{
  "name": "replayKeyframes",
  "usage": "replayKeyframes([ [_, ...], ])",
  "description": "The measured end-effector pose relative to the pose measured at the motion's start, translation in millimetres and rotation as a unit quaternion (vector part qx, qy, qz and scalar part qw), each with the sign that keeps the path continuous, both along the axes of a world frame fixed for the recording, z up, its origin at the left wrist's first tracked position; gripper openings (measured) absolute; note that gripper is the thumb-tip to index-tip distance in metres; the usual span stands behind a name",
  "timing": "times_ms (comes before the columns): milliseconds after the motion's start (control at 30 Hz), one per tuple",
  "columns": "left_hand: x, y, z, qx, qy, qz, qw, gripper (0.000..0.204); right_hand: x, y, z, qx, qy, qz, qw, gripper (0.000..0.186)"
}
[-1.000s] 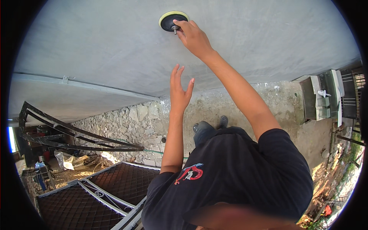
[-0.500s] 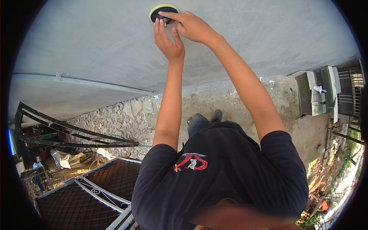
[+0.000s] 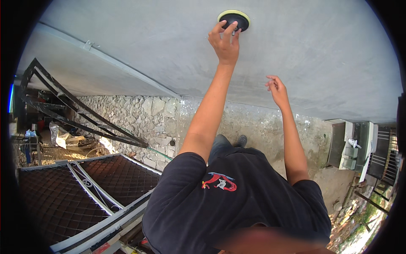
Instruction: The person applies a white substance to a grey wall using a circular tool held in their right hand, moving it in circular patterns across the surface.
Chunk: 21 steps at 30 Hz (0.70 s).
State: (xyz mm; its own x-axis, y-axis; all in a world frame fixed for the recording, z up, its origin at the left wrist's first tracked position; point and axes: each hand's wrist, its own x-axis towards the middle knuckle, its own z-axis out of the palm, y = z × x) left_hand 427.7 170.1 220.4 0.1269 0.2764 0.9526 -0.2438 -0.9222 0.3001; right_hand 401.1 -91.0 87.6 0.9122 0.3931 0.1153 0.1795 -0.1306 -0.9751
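A round black disc (image 3: 239, 17) with a yellow-green rim sits flat against the grey plastered surface (image 3: 148, 38) at the top of the view. My left hand (image 3: 224, 42) reaches up to it, fingertips pressed on the disc's black face and lower edge. My right hand (image 3: 277, 89) hangs apart from the disc, lower and to the right, with fingers loosely spread and nothing in them. Both bare forearms rise from my dark shirt (image 3: 228, 203) with its red print.
A thin grey pipe (image 3: 105, 59) runs diagonally along the plastered surface at left. Below lie a rough stone wall (image 3: 139, 118), a black metal frame (image 3: 63, 106), a mesh gate (image 3: 63, 190), and grey box units (image 3: 355, 148) at right.
My right hand held the disc a second ago. My left hand rose to it, then took over. My right hand has let go and dropped down to the right.
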Motion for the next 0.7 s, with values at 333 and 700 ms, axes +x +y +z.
replayKeyframes([
  [333, -35, 86, 19, -0.216, -0.021, 0.014, 0.976, 0.039, -361, -381, -351, -0.418, 0.532, 0.053, 0.735, 0.031],
  [700, -36, 209, 20, -0.406, -0.084, -0.019, 0.910, 0.044, -110, -202, -280, -0.290, 0.278, -0.046, 0.915, 0.021],
])
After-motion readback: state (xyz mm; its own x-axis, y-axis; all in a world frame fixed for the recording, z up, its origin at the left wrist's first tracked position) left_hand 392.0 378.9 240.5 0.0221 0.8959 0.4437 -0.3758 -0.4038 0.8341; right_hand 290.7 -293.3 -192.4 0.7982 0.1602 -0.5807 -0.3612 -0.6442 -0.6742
